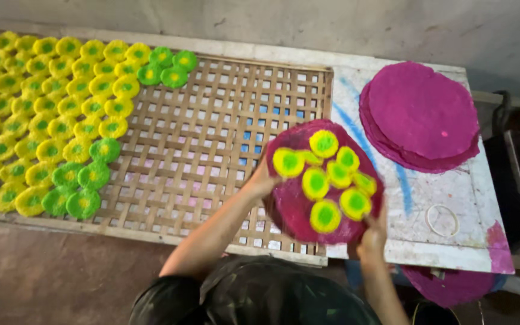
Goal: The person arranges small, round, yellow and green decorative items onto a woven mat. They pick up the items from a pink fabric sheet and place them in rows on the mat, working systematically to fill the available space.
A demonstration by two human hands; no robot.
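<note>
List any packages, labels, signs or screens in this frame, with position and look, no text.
None in view: no package, label, sign or screen.
What is there: a round magenta disc carrying yellow-green pieces, held by the left hand and right hand; a stack of magenta discs on the paint-stained white table; a woven bamboo tray.

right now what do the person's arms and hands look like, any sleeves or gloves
Both arms are bare from above the elbow down, and the left hand and right hand wear no gloves, rings or bands that show. The person wears a dark short-sleeved top with faint mottled marks.
</note>
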